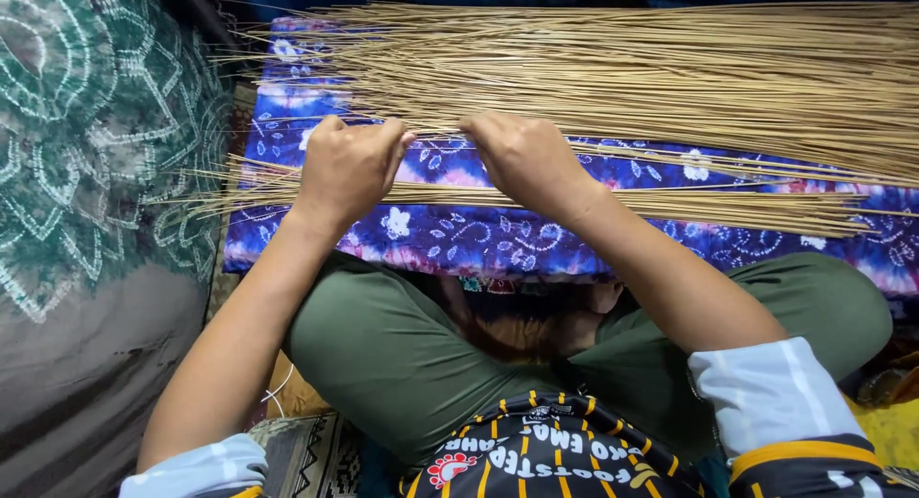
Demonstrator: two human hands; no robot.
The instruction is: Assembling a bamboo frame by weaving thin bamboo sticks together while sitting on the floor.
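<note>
A large heap of thin tan sticks [613, 72] lies across a blue and purple patterned cloth [459, 235]. A smaller, flatter bundle of the same sticks [728, 206] lies nearer to me on the cloth. My left hand [349, 163] and my right hand [525, 153] are side by side, backs up, fingers curled down over the near edge of the big heap. Both pinch a few sticks between thumb and fingers; the fingertips themselves are hidden.
I sit cross-legged in green trousers [383, 345] just below the cloth. A green and white patterned fabric [86, 124] covers the left side. A grey surface [77, 383] lies at lower left.
</note>
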